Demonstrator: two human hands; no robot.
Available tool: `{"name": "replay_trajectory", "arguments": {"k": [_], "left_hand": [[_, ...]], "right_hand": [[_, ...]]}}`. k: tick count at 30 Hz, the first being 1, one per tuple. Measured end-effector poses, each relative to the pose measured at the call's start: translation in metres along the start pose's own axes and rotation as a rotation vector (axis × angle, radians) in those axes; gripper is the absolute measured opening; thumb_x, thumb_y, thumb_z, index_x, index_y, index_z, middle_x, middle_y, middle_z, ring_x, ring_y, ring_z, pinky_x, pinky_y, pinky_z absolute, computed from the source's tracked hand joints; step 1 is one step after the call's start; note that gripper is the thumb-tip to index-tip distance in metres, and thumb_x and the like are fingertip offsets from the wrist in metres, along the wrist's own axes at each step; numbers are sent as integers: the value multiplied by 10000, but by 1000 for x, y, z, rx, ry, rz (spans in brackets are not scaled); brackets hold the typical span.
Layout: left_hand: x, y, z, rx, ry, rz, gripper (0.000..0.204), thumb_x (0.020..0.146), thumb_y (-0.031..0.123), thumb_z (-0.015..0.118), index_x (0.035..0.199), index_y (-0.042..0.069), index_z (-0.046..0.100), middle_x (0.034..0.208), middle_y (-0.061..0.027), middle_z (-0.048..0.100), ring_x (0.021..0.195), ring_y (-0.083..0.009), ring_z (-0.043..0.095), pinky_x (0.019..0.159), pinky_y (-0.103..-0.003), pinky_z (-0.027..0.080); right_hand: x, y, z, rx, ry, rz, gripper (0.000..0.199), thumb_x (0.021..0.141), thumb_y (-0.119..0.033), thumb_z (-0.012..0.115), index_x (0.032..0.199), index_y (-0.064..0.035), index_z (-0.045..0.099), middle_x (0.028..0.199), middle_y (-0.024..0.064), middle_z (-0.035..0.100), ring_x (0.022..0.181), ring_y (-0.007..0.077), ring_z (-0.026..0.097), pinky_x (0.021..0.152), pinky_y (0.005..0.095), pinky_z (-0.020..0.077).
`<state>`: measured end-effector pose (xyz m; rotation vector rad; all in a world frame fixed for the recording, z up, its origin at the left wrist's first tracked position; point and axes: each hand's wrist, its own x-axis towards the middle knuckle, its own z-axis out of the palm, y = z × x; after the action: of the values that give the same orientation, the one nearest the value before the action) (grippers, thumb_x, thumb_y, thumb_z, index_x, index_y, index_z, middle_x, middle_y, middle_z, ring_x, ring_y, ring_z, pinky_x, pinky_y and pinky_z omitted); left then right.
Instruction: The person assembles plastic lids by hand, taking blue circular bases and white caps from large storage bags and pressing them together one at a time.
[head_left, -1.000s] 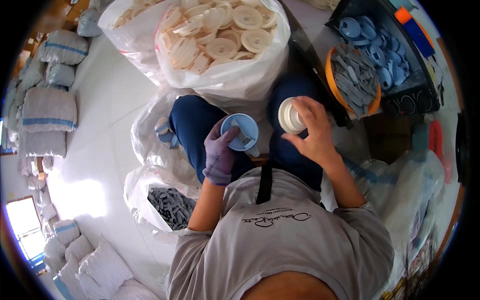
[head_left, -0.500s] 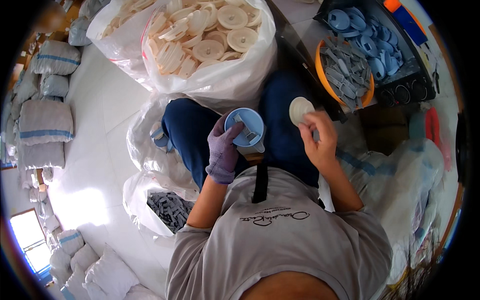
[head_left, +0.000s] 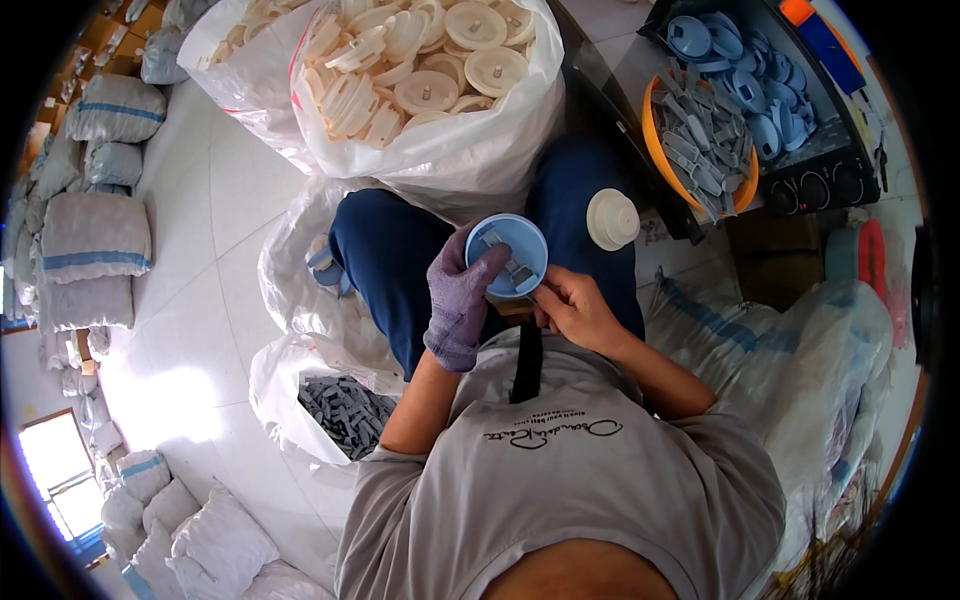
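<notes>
A round, light-blue plastic cup-shaped part (head_left: 507,232) is gripped at its left side by my left hand (head_left: 458,292), which wears a purple glove. A grey plastic clip (head_left: 519,272) lies inside the part, with my left thumb over it. My bare right hand (head_left: 580,312) is closed, thumb and fingers pinching at the part's lower right edge, where a tab was visible. A cream round disc (head_left: 612,220) rests on my right thigh, apart from both hands.
A white bag (head_left: 440,165) full of cream discs stands ahead. An orange bowl (head_left: 752,190) of grey clips sits beside a black crate (head_left: 850,160) of blue parts at right. At left, an open bag holds dark grey pieces (head_left: 345,415). Stacked sacks (head_left: 95,235) line the far left.
My right hand has let go of the cream disc on my right thigh and moved left to the blue part. My left hand has shifted slightly right with it.
</notes>
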<state>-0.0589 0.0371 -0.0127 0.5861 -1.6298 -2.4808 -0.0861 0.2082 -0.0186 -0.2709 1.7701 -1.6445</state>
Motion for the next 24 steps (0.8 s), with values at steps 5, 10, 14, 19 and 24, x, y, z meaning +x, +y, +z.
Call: {"name": "replay_trajectory", "arguments": {"k": [5,10,14,19,24], "left_hand": [[1,1,0,37,76,-15,378,786,82,681,1135,-37,602,975,-65,656,885,-131,600,827,-272,476],[4,1,-2,-21,93,-61,365,792,79,681,1127,-40,600,962,-64,655,881,-126,600,819,-266,476],[4,-3,0,-150,-3,-118,399,814,85,660,1180,-40,562,1010,-71,641,919,-135,600,848,-270,471],[-5,-1,-1,-407,-259,-111,542,855,211,587,1320,-31,451,1110,-113,620,998,-196,606,906,-316,468],[-3,-6,2,-202,-79,-150,393,817,108,633,1181,-23,564,1015,-87,632,926,-171,610,830,-307,492]], "right_hand": [[1,6,7,8,-3,6,147,948,-130,520,998,-5,579,659,44,607,489,73,511,452,219,388],[2,4,10,190,-7,-77,251,938,-206,542,1086,-4,534,682,60,615,493,88,532,461,213,416],[8,0,9,197,62,35,282,936,-247,548,1058,7,530,689,81,624,480,107,557,443,206,431],[6,-2,4,297,-30,52,268,935,-252,559,1001,6,526,696,95,633,473,116,572,426,209,440],[-2,-8,3,161,-6,84,319,935,-274,576,1037,24,524,725,93,636,516,120,584,469,223,462]]}}
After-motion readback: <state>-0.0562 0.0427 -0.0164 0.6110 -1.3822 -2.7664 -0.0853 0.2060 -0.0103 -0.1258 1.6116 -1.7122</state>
